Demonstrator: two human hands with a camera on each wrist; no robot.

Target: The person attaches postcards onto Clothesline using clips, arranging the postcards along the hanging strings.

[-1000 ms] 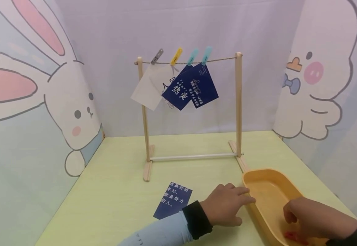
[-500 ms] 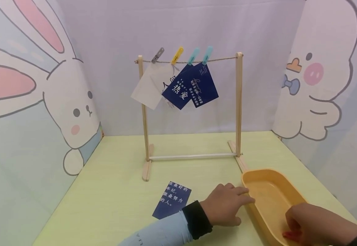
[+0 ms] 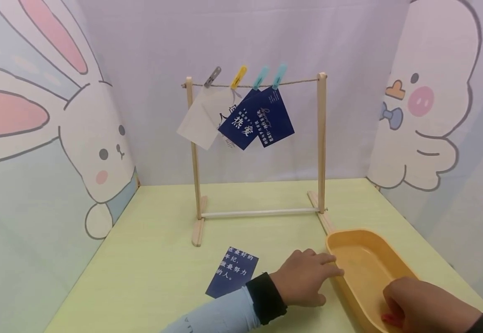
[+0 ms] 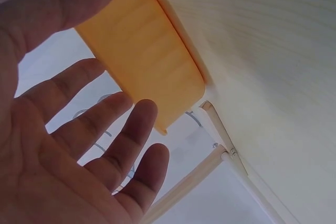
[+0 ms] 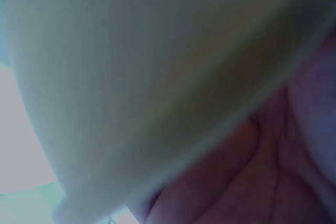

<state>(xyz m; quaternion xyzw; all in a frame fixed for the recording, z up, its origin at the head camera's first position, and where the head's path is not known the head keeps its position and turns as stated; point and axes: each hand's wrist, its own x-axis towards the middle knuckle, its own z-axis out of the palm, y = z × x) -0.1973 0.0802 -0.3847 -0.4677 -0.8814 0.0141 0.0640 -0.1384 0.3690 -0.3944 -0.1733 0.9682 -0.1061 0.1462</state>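
My right hand [image 3: 428, 303] is down inside the yellow plastic tray [image 3: 366, 259], with curled fingers pinching a small red clothespin [image 3: 392, 320], mostly hidden by the hand. The right wrist view is blurred and filled by the tray's wall and part of the palm. My left hand [image 3: 303, 277] has its fingers spread, fingertips right at the tray's left rim. In the left wrist view the left fingers [image 4: 92, 124] lie loosely against the tray's side. A dark blue card [image 3: 233, 272] with white writing lies on the table, left of my left hand.
Behind stands a wooden frame [image 3: 321, 143] with a rope across its top. Grey [image 3: 212, 77], yellow [image 3: 239, 77] and light blue clothespins [image 3: 279, 76] hold white cards [image 3: 199, 120] and blue cards [image 3: 276, 118] on the rope. Cartoon-printed fabric walls surround the table [image 3: 149, 259].
My right hand has closed around the red clothespin in the tray, shifting slightly; less of the clothespin shows now. My left hand has stayed at the tray's rim.
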